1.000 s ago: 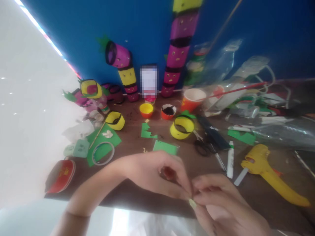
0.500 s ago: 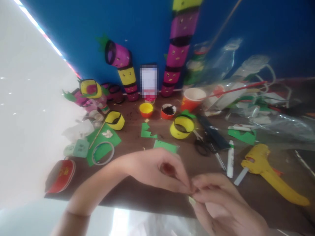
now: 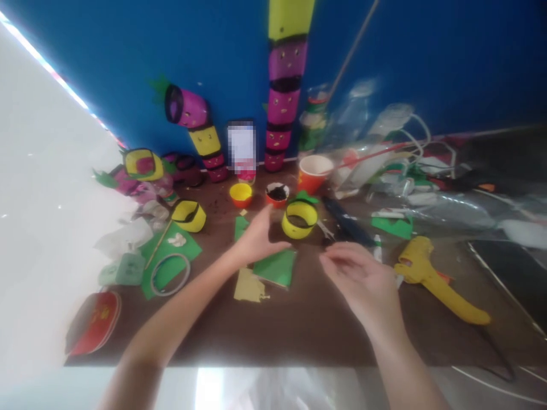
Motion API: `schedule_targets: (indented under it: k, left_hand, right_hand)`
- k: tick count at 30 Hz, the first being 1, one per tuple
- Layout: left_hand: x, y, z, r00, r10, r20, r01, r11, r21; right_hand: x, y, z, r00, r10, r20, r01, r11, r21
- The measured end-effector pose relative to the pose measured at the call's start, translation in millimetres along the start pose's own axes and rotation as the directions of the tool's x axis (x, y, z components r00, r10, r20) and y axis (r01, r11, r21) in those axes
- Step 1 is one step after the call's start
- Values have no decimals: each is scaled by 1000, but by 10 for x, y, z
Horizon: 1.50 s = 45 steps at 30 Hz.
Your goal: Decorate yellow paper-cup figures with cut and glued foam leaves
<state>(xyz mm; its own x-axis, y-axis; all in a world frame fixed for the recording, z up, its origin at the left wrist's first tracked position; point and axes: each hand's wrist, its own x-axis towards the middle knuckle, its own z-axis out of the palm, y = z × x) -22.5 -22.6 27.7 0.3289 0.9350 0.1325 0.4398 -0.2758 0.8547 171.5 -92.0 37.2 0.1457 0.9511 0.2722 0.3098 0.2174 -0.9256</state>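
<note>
Left hand (image 3: 261, 234) near yellow ring (image 3: 299, 220), lettering unreadable

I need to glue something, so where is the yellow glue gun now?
The glue gun lies on the table's right side, just beyond the right hand.

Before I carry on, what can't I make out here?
All in the head view:
Right hand: anything pinched is hidden by its fingers.
Scissors: handles partly behind that hand.
Green cutout: lower part behind left hand.
Tall stack: top cut off by upper edge.
Phone screen: pixelated.
</note>
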Motion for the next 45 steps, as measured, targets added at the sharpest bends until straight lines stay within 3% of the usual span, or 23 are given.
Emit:
schedule_targets:
  k: [4,9,17,19,22,24,27,29,31,33,36,45]
  left_hand:
    - [136,-100,184,998,66,-9,-66,995,-75]
    - [162,-140,328,998,46,-53,-53,987,-149]
    - [136,-167,385,988,10,-154,-49,966,-252]
    - [137,-166,372,989,2,-147,-41,965,-257]
    - [134,-128,330,991,-18,-133,-12,974,-227]
    - [127,-73,292,992,-39,-121,16,983,-184]
    - [105,39,239,993,-56,-105,46,994,-97]
    - [86,119,214,993,-55,-107,52,998,-25]
    - [64,190,198,993,-63,-105,68,997,44]
    - [44,243,187,992,-87,-91,96,989,108]
    - [25,285,174,990,-127,-64,137,971,198]
    - [4,292,150,987,-155,-33,158,946,282]
  right_hand:
    - [139,79,42,999,44,11,-43,998,-43]
    - [240,113,44,995,97,17,-95,991,-97]
    - [316,103,64,980,195,38,-188,972,-141]
    - [322,107,64,989,143,44,-136,980,-143]
    - [333,106,41,995,-86,44,94,970,-224]
    - [352,89,7,954,-295,58,296,885,-360]
    - [404,35,-55,812,-544,213,545,574,-612]
    - [443,-12,-86,707,-609,359,642,340,-687]
    - [473,-53,-98,625,-632,459,698,188,-691]
    - [491,-73,-96,576,-646,500,716,104,-690]
    - [507,-58,-89,546,-645,534,710,18,-704]
    - [543,-41,-78,461,-651,603,714,-131,-688]
